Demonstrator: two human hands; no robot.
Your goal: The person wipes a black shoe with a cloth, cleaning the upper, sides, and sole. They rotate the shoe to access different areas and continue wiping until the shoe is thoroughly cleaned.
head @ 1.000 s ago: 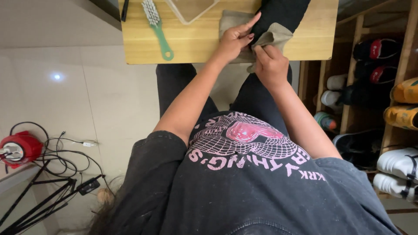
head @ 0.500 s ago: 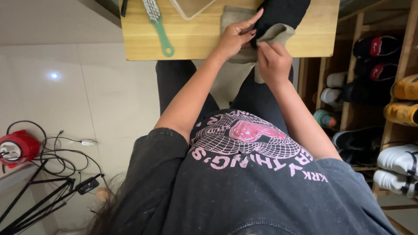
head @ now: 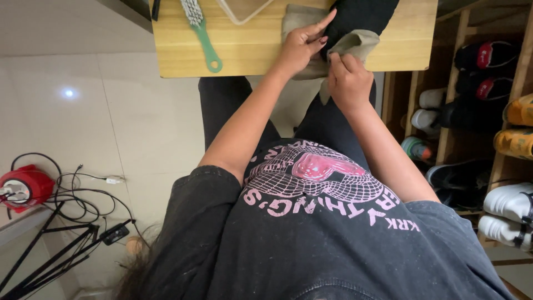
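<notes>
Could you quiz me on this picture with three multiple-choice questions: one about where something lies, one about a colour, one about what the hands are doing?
1. Where does the brush lie on the wooden table?
A. To the left of the hands in the picture
B. To the right of the hands in the picture
C. On the floor

2. What colour is the brush handle?
A. Red
B. Green
C. Blue

3. What is the right hand doing?
A. Hanging free at the side
B. Holding the brush
C. Pinching the beige cloth against the black item

Answers:
1. A, the brush lies on the tabletop well clear of the left hand, toward the picture's left.
2. B, the handle is plainly green, with pale bristles.
3. C, its fingers fold over the cloth's edge beside the black item, while the left hand rests on the cloth with a finger stretched onto the black item.
</notes>
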